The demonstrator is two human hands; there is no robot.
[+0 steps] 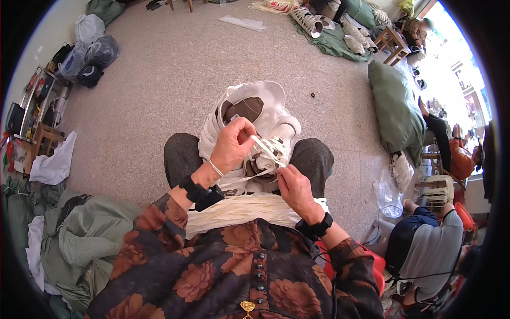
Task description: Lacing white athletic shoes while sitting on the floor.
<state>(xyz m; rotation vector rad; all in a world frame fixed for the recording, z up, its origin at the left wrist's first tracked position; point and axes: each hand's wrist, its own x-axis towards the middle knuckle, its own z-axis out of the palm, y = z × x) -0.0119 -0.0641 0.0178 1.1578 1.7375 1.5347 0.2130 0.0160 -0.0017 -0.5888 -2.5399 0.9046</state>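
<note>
Between my knees stands a white shoe (285, 134) with a partly laced front. My left hand (232, 146) is closed in a pinch on a white shoelace (264, 144) above the lacing. Lower down and to the right, my right hand (298, 192) pinches the lace close to the shoe's eyelets; its fingertips partly hide the grip. Behind the shoe, more white shoe pieces with a brown inside (248, 110) lean together, partly covered by my left hand. Across my lap lies a thick bundle of off-white laces (241, 210).
Green sacks (393, 106) and seated people are on the right, near a bright opening. White shoe pieces (308, 21) lie on green cloth at the far right. Green cloth (95, 228) is heaped at my left; plastic bags (101, 50) and a rack stand along the left wall.
</note>
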